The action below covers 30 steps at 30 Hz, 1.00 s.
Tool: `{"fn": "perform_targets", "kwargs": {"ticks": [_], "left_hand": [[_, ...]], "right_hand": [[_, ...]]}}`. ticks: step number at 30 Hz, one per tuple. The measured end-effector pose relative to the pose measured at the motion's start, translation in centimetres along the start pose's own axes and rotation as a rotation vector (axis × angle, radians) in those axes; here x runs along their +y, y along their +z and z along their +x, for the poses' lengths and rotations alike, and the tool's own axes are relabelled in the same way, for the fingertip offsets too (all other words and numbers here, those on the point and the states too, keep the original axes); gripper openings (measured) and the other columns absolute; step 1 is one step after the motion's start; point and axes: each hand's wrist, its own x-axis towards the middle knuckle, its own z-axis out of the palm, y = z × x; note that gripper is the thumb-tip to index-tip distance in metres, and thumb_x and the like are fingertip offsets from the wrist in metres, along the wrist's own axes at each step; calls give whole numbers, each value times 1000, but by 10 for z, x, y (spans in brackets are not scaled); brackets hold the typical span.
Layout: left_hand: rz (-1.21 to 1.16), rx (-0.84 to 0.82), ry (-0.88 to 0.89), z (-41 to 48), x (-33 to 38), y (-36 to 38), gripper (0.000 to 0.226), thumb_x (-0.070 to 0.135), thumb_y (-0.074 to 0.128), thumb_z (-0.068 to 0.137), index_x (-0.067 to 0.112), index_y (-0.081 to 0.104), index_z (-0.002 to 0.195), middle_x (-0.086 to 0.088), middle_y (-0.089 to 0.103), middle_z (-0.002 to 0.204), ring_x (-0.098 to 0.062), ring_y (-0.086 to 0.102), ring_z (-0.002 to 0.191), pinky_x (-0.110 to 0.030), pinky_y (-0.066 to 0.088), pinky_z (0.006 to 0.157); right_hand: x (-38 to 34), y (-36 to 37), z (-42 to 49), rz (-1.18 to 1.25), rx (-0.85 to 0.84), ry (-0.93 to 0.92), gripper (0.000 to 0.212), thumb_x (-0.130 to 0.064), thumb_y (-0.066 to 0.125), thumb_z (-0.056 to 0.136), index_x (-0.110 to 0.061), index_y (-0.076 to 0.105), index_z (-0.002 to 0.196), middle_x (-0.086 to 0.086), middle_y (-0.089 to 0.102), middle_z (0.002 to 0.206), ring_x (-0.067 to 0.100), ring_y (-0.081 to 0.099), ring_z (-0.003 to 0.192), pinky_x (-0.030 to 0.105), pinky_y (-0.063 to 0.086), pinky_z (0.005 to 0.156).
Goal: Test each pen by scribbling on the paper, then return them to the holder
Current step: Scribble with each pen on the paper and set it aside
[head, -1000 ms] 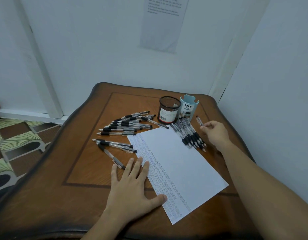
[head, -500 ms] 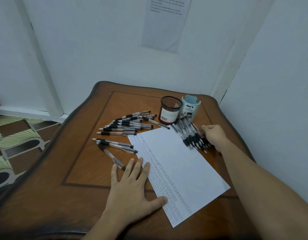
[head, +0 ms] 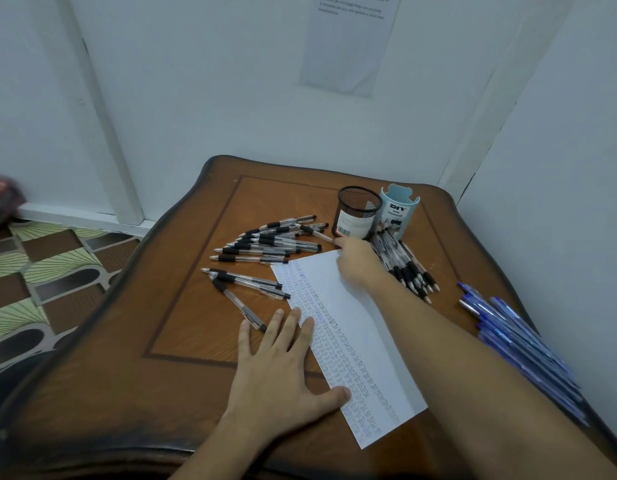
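Step in hand, by judgement: picking the next pen for testing. Right hand reaches past the paper's far corner to that pen's end, just in front of the mesh holder; blur hides whether its fingers have closed. Left hand lies flat, fingers straight, pinning the paper to the counter. Pinch the barrel near the black grip, lift clear of the neighbouring pile, and keep the paper pinned.
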Motion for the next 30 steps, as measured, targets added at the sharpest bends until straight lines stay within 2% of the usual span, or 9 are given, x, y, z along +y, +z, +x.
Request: {"fn": "perform_targets", "kwargs": {"ticks": [5,8,12,16,19,23,26,28,30], "left_hand": [[6,-21,4,0,0,-1,110,98,15,68,35,-7,156,11,-18,162,-13,-22,148,-58,-19,113],[14,-15,4,1,0,-2,110,97,15,68,35,-5,156,10,-16,163,-14,-20,149,-58,-18,113],[29,-6,3,0,0,1,109,97,14,68,34,-3,156,9,-12,164,-14,-17,149,-59,-15,114],[40,-22,5,1,-2,2,110,98,11,67,34,-4,156,9,-13,164,-15,-16,150,-60,-14,114],[46,-24,6,1,-2,2,111,98,8,66,34,-5,156,8,-13,164,-15,-16,150,-61,-13,115],[43,-13,4,1,-1,4,111,98,8,66,34,-3,156,9,-11,164,-15,-14,150,-60,-12,115],[32,-5,0,1,-1,4,114,99,6,62,34,-1,156,9,-9,164,-14,-12,150,-60,-11,115],[35,-9,-1,1,0,4,114,99,5,62,34,0,156,9,-8,164,-14,-11,150,-60,-10,116],[40,-14,-7,1,0,4,115,98,3,60,35,0,156,9,-7,164,-14,-11,150,-60,-10,116]], "right_hand": [[0,8,3,-62,69,50,18,-5,53,93,-4,68,103,15,67,99,33,62,96,33,49,71],[2,4,-9,-24,27,71,14,-7,54,88,-7,60,76,10,62,77,30,60,83,29,39,58],[6,-20,-31,276,46,106,8,-14,61,90,-14,70,89,-1,67,88,17,60,83,28,44,68],[16,-53,-67,776,101,196,8,-10,75,86,-16,73,91,-3,62,77,12,52,65,23,40,51],[24,-63,-94,1174,127,223,13,-9,83,73,-11,75,83,3,60,69,16,50,62,26,39,50],[28,-62,-119,1566,183,254,14,-22,60,96,-10,64,92,7,72,87,19,67,77,32,57,66],[25,-58,-134,1605,162,252,27,-31,40,106,-13,59,116,6,70,84,22,71,75,45,60,76],[21,-53,-143,1544,95,230,30,-35,38,107,-28,54,130,2,54,67,14,55,56,38,56,61],[16,-46,-152,1492,20,203,34,-33,38,107,-46,46,137,1,42,63,11,34,51,25,36,45]]}}
